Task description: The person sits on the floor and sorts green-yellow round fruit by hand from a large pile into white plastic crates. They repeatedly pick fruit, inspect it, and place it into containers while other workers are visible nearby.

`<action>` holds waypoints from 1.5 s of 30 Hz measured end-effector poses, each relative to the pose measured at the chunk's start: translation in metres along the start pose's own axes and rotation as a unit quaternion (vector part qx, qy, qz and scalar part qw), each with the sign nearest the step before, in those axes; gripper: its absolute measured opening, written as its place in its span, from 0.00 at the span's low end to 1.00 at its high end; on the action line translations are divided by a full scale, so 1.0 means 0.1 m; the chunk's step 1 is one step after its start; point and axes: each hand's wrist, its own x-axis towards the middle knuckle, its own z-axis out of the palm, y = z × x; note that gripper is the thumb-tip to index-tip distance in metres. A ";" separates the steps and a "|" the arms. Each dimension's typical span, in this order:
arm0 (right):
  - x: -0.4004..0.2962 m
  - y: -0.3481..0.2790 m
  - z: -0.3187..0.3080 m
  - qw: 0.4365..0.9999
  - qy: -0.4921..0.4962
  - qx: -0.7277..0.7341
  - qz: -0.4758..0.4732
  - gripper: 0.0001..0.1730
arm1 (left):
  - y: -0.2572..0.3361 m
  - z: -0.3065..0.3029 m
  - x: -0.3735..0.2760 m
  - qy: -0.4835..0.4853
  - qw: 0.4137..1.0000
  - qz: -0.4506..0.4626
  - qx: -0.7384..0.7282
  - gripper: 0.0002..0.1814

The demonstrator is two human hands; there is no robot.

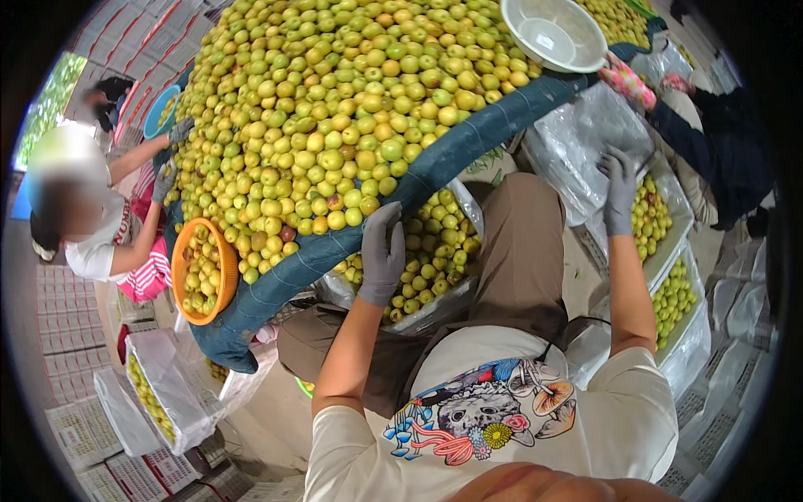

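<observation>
My left hand [382,254], in a grey glove, is raised at the blue padded rim [326,248] of a table heaped with small yellow-green fruit [301,125] that look like jujubes. No fruit shows in it, and its thumb stands apart from the fingers. Just right of it, between my knees, sits a plastic-lined crate of similar, browner fruit [433,263]. On the right, my right hand [618,188], gloved in grey too, has its fingers spread at the edge of a clear plastic liner [564,150]. Whether it touches the plastic I cannot tell.
An orange basket [229,270] of fruit rests on the rim at left, near a person [94,207] with gloved hands in the heap. At upper right, another person's floral glove [627,81] is beside a white basin [555,34]. Lined fruit crates [680,314] stand at right.
</observation>
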 end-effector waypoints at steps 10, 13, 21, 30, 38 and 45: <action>0.41 -0.79 2.90 0.899 -0.378 -0.164 -0.147 0.22 | -0.23 -0.12 0.10 0.072 0.960 -0.144 -0.228 0.15; 0.52 -0.87 3.54 0.880 -0.389 -0.202 -0.184 0.23 | -0.25 -0.20 0.14 0.075 0.938 -0.174 -0.290 0.15; 0.76 -0.86 5.01 0.822 -0.434 -0.318 -0.187 0.23 | -0.30 -0.37 0.29 0.057 0.930 -0.217 -0.292 0.15; 0.90 -0.67 5.81 0.759 -0.392 -0.490 -0.174 0.31 | -0.28 -0.54 0.43 0.110 0.830 -0.289 -0.464 0.15; 0.93 -0.71 5.47 0.780 -0.477 -0.338 -0.224 0.35 | -0.33 -0.74 0.56 0.133 0.774 -0.349 -0.512 0.16; 0.20 -1.28 5.23 0.731 -0.553 -0.314 -0.246 0.26 | -0.36 -0.92 0.62 0.177 0.737 -0.340 -0.557 0.20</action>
